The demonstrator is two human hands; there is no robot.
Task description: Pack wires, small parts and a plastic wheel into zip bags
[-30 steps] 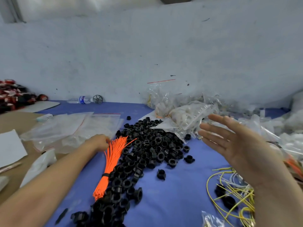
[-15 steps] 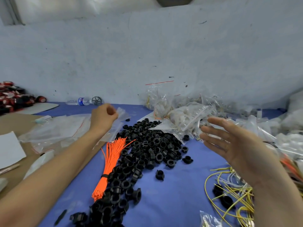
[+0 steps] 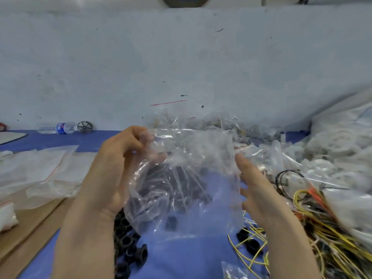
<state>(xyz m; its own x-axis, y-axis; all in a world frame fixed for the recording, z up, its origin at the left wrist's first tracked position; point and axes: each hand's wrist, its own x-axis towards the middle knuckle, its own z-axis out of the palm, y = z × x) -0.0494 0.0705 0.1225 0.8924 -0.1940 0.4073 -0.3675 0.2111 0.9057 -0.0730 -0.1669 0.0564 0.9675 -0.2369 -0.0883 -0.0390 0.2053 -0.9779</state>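
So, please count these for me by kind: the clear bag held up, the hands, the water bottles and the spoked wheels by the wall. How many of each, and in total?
clear bag held up: 1
hands: 2, the left hand pinching its top, the right hand open at its edge
water bottle: 1
spoked wheel: 1
Total: 5

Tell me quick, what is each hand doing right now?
Left hand: closed, pinching the top corner of a clear zip bag.
Right hand: open, fingers spread at the bag's right edge, no firm grip visible.
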